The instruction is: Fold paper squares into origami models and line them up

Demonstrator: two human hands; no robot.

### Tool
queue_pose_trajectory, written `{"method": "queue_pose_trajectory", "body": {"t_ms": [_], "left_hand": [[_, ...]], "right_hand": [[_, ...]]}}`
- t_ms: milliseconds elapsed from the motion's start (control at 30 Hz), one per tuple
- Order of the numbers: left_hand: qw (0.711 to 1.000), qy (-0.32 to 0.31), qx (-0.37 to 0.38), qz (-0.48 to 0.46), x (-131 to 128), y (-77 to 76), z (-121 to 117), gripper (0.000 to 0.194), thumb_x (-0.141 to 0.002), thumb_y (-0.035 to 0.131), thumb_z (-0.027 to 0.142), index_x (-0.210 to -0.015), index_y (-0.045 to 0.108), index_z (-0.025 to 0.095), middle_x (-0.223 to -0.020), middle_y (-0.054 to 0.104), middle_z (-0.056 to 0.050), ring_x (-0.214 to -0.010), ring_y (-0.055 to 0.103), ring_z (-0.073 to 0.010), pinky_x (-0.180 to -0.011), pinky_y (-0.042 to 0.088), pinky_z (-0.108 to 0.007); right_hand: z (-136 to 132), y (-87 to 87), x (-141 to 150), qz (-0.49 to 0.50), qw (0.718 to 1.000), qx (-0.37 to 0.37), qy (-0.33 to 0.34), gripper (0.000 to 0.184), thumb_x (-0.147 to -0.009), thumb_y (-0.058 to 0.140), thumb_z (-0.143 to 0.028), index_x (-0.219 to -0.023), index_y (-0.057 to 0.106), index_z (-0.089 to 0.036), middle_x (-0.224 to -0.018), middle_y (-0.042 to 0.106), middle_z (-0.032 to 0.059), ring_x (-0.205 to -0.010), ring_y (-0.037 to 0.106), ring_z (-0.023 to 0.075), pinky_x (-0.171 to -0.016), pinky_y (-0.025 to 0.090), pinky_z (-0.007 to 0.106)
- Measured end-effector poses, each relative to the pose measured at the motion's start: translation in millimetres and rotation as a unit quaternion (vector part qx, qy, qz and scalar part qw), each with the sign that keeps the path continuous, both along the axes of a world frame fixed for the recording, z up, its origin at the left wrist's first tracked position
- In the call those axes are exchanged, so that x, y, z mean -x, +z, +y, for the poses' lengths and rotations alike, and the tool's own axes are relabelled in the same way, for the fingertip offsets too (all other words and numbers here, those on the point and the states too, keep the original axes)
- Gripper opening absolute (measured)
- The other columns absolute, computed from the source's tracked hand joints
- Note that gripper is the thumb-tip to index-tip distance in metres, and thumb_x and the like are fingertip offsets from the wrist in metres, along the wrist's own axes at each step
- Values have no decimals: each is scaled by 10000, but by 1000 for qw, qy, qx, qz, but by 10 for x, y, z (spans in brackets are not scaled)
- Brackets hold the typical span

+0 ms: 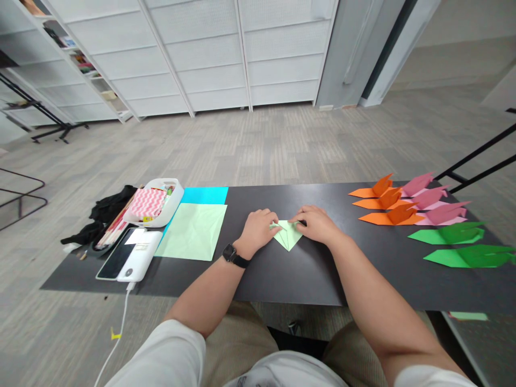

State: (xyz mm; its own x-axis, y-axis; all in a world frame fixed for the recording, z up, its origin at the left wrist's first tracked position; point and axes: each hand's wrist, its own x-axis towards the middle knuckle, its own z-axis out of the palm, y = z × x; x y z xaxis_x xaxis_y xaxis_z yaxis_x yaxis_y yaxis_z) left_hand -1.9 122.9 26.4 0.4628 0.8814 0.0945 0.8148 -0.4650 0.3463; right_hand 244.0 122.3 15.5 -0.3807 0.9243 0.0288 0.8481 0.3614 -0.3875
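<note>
As hands [282, 224] pinch pale green folded paper [288, 240], colored paper birds [389, 215] at right, basket [174, 207] left

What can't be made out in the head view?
- Side corners of the pale green folded paper: covered by the left hand and right hand.
- Bottom of the white basket: hidden by its contents.
- Watch display: too small to read.
- Label text on the white device: too small.
- White cable's far end: cut off by the bottom edge.
</note>
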Motion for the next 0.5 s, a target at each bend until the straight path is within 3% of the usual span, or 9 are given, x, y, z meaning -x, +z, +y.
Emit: {"method": "queue_pose_trajectory", "body": {"t_ms": [233, 500], "left_hand": [[1000, 19, 7, -8, 0, -75, 41, 261, -892, 842, 418, -971, 666, 242, -992, 707, -17, -961, 647, -241, -894, 459, -388], [1000, -9, -18, -13, 8, -129, 29, 240, -913, 820, 379, -1082, 695, 263, -1099, 693, -27, -1041, 626, -252, -955, 461, -413]], "right_hand": [[63, -71, -20, 49, 999, -6, 15, 221, -909, 707, -255, -1096, 809, -314, -1070, 721, 34, -1062, 645, 238, -1003, 431, 402], [218, -322, 17, 100, 989, -101, -51, 100, -872, 755, -235, -968, 731, -251, -1068, 647, 66, -1075, 597, 273, -996, 470, 428]]}}
